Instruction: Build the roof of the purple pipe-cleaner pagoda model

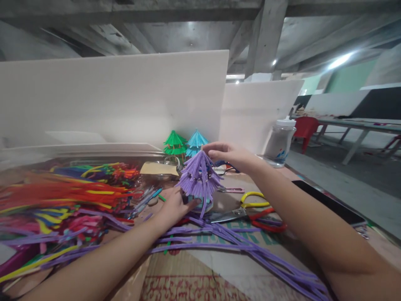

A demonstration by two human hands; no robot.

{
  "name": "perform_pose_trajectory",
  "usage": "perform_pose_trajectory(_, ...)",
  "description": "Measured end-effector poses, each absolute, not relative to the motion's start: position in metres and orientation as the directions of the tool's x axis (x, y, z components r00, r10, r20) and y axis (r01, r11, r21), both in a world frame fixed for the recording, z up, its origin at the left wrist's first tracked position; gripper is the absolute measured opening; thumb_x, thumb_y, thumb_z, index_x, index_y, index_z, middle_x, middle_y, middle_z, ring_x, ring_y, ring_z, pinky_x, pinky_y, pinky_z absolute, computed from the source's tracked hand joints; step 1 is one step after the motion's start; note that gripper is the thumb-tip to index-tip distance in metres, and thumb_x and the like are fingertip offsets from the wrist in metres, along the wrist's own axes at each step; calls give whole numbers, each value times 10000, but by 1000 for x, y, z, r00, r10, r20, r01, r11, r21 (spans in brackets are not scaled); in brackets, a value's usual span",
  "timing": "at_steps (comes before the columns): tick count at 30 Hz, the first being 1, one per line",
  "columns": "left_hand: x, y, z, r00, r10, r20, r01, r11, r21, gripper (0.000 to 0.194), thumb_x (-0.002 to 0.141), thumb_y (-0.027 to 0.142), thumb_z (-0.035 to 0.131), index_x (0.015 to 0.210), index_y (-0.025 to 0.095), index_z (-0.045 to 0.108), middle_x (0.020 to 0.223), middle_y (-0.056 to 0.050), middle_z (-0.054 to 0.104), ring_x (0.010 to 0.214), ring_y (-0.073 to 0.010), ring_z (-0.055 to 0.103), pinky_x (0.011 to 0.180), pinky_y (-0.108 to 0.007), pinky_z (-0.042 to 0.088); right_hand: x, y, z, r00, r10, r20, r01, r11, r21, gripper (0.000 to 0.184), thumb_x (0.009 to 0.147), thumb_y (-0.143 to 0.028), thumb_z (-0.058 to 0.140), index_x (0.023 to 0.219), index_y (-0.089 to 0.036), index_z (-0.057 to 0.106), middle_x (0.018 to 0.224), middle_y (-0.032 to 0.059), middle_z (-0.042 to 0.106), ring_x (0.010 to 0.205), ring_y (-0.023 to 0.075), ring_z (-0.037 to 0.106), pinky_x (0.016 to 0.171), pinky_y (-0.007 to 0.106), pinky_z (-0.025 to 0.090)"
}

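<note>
A small purple pipe-cleaner tree (199, 177) stands on the cardboard-covered table (225, 267). My left hand (174, 207) grips its base from the left, fingers closed round a light blue part. My right hand (230, 154) pinches the tree's tip from above. Loose purple pipe cleaners (238, 242) lie across the table in front of the tree. Behind it stand a green tree (174, 144) and a blue tree (196, 142) of the same make.
A heap of mixed coloured pipe cleaners (62, 200) fills the left. Scissors with yellow and red handles (250, 211) lie right of the tree. A plastic jar (280, 142), a dark phone (328, 202) and white partition boards (125, 96) stand around.
</note>
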State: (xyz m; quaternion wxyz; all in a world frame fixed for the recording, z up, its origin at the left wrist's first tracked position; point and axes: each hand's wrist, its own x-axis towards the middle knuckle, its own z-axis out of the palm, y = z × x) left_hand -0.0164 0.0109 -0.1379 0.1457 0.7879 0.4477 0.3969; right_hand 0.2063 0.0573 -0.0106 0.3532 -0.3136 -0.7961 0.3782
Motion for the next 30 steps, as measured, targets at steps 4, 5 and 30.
perform_pose_trajectory(4, -17, 10, -138, 287, 817, 501, 596, -561, 574, 372, 819, 372, 652, 1144, 192, 657, 1160, -73, 714, 1103, -290, 640, 972, -394, 501, 203, 54, -13, -526, 774, 354, 255, 540, -802, 346, 882, -385, 614, 1172, -203, 668, 1228, 64, 683, 1090, 187, 625, 908, 320, 493)
perform_pose_trajectory(5, -17, 9, -137, 288, 816, 502, 602, -562, 567, 366, 816, 367, 656, 1139, 195, 658, 1155, -68, 717, 1100, -289, 643, 966, -386, 506, 202, 52, -13, -520, 774, 361, 262, 547, -795, 337, 879, -383, 613, 1151, -195, 675, 1212, 66, 689, 1082, 186, 627, 911, 320, 488)
perform_pose_trajectory(30, -17, 7, -132, 318, 783, 535, 616, -599, 511, 434, 817, 385, 669, 1201, 185, 648, 1197, -89, 695, 1115, -294, 633, 995, -402, 493, 193, 43, -9, -398, 815, 421, 251, 538, -804, 200, 817, -335, 649, 916, -170, 706, 872, 40, 708, 766, 133, 622, 700, 261, 488)
